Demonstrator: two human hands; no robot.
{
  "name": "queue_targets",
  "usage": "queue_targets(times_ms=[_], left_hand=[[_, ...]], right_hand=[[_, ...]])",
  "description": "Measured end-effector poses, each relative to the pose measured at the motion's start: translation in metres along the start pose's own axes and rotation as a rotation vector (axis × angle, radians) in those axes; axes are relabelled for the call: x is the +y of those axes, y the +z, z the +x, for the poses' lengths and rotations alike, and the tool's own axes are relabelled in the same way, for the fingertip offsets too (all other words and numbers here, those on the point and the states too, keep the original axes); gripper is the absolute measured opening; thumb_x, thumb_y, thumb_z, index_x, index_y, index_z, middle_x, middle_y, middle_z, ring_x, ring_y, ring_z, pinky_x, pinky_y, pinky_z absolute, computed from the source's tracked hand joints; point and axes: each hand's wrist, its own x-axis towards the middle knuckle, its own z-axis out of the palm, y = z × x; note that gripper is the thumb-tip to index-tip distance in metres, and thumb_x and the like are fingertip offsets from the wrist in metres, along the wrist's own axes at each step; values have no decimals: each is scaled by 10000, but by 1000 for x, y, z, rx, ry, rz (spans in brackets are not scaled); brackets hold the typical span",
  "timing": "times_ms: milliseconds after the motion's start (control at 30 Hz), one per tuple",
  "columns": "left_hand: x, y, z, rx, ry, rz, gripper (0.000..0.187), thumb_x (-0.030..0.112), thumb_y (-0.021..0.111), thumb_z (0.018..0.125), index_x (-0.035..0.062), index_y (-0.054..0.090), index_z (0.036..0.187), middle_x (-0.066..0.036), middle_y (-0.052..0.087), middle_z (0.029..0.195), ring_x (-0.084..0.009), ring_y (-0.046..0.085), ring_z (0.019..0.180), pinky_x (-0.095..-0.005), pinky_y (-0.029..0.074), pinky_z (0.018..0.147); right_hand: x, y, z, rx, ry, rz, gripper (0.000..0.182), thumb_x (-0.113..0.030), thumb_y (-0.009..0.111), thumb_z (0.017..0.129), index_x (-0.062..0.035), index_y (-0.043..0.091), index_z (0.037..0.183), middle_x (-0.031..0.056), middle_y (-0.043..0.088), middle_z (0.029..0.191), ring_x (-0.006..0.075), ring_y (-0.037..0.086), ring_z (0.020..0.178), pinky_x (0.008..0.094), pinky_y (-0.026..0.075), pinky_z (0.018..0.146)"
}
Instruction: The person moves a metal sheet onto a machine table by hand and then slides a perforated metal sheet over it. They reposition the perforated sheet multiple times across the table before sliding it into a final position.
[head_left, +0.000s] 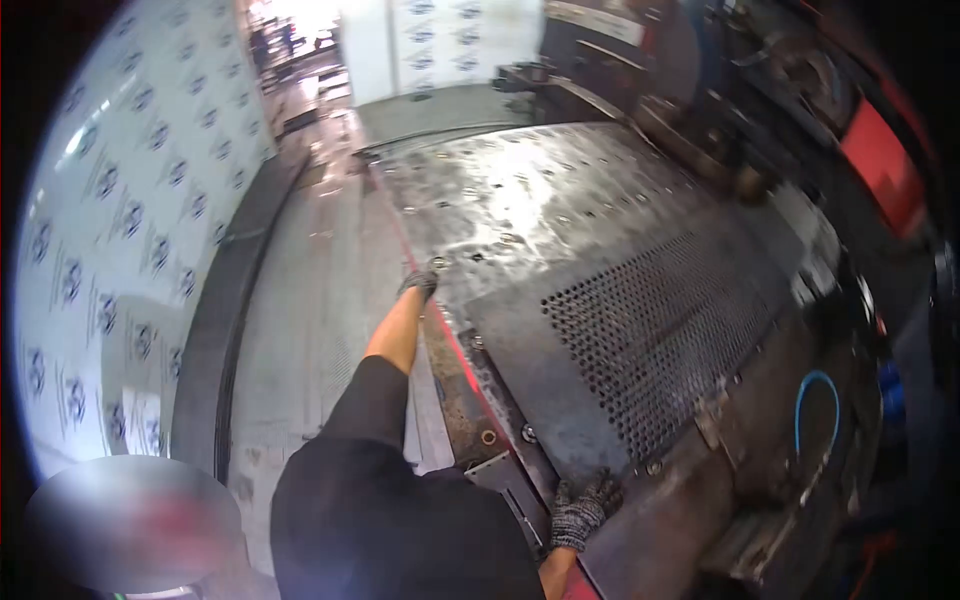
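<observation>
A flat grey metal sheet with rows of round holes (640,330) lies on a worn metal machine table (480,190). My right hand (583,512), in a grey knit glove, rests on the near corner of the sheet with its fingers spread. Farther up, my left hand (420,284), also gloved, is at the table's left edge, close to the sheet's far left corner. Its fingers are small and blurred, so what they touch is unclear. A red strip (452,343) runs along the table edge between the hands.
White panels with printed logos (130,220) stand on the left beside a dark rail (245,290). Dark machinery (640,70) is at the back right, with a red panel (883,168). A blue hose (818,376) curves at the right. A blurred oval covers the lower left.
</observation>
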Motion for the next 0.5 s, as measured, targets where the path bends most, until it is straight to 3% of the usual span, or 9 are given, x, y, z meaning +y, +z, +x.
queue_targets(times_ms=[33, 100, 133, 167, 200, 267, 333, 433, 500], left_hand=[[15, -60, -63, -212, 175, 175, 855, 624, 589, 969, 60, 489, 1603, -180, 495, 1671, -457, 576, 1428, -498, 502, 1155], [66, -40, -99, 153, -2, 61, 890, 675, 600, 957, 75, 492, 1605, -190, 505, 1659, -476, 575, 1421, -516, 511, 1140], [69, -27, -118, 306, 429, 137, 879, 682, 593, 970, 96, 485, 1616, -201, 506, 1649, -456, 542, 1456, -518, 468, 1182], [77, -35, -181, 309, 528, 27, 830, 671, 558, 1005, 136, 476, 1634, -215, 473, 1666, -451, 462, 1516, -519, 387, 1243], [91, -48, -212, 19, 608, 118, 777, 742, 525, 975, 226, 599, 1551, -255, 478, 1652, -384, 522, 1484, -500, 382, 1241], [80, -10, -262, 184, 837, 197, 792, 679, 559, 1002, 199, 499, 1629, -259, 364, 1719, -482, 377, 1555, -552, 296, 1279], [74, -4, -298, 87, 893, 282, 809, 725, 539, 963, 225, 542, 1599, -264, 397, 1700, -511, 353, 1563, -629, 216, 1299], [60, 17, -316, 123, 965, 437, 818, 721, 487, 982, 223, 502, 1630, -267, 365, 1719, -536, 265, 1600, -679, 108, 1306], [60, 13, -321, 97, 952, 444, 825, 720, 459, 999, 214, 470, 1651, -271, 328, 1736, -528, 231, 1616, -664, 75, 1317]], right_hand=[[-1, 4, 3, -34, 18, -36, 920, -605, 665, 942, -80, 414, 1655, 332, 411, 1629, 523, 279, 1579, 664, 192, 1307], [-8, -6, 7, -88, -5, -50, 923, -603, 668, 938, -90, 410, 1660, 333, 412, 1632, 525, 279, 1580, 661, 180, 1311], [-10, -10, 10, -138, 14, -66, 926, -601, 672, 934, -100, 407, 1665, 335, 412, 1634, 526, 279, 1581, 659, 169, 1315], [-8, -8, 12, -133, 0, -66, 926, -601, 672, 934, -100, 407, 1665, 335, 412, 1634, 526, 279, 1581, 659, 169, 1315], [-6, -3, 13, -110, -48, -47, 934, -615, 669, 929, -107, 407, 1668, 329, 409, 1644, 524, 272, 1586, 658, 161, 1317], [-4, 5, 16, -97, -105, -23, 942, -628, 667, 925, -115, 407, 1671, 323, 405, 1653, 523, 265, 1591, 657, 154, 1319], [-4, 20, 23, -153, -159, -100, 952, -664, 634, 933, -134, 391, 1686, 281, 384, 1690, 516, 227, 1611, 660, 139, 1321], [-23, 3, 31, -227, -132, -86, 950, -683, 609, 944, -155, 377, 1699, 247, 347, 1728, 507, 192, 1628, 666, 109, 1324], [-42, -21, 42, -267, -75, -35, 944, -685, 601, 951, -166, 370, 1705, 235, 320, 1747, 502, 176, 1635, 670, 88, 1326]])
